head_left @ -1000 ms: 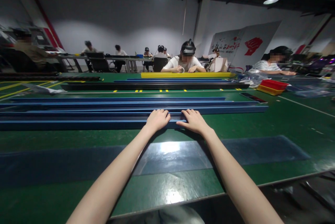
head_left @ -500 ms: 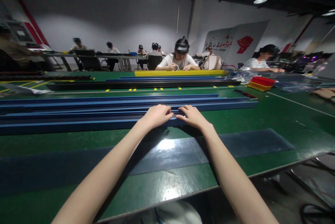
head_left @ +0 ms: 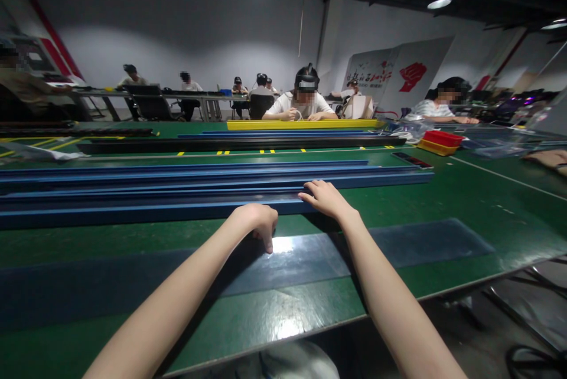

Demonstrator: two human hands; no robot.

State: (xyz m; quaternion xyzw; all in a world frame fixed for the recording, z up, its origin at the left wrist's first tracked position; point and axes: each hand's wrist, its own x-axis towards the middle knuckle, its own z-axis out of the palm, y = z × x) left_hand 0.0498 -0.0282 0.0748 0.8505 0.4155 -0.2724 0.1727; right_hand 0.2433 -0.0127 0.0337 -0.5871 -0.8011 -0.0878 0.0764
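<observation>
Several long blue channel strips [head_left: 146, 212] lie side by side across the green table. My right hand [head_left: 326, 198] rests over the right end of the nearest one, thumb and fingers apart. My left hand [head_left: 261, 221] is in front of these strips, bent at the wrist, its thumb pointing down at a clear, flat plastic strip [head_left: 411, 244]. The thumb tip seems to touch or hover just over the plastic; I cannot tell which. Its other fingers are curled and partly hidden behind the hand.
Further back lie a black strip [head_left: 248, 143] and a yellow channel strip [head_left: 305, 124]. A phone [head_left: 411, 160] and a red and yellow bin [head_left: 440, 141] are at the right. A person [head_left: 305, 98] sits across the table. The table's front edge [head_left: 319, 328] runs close to me.
My left hand has come off the nearest blue channel strip and moved toward me, down to the clear plastic strip. The right hand has stayed where it was.
</observation>
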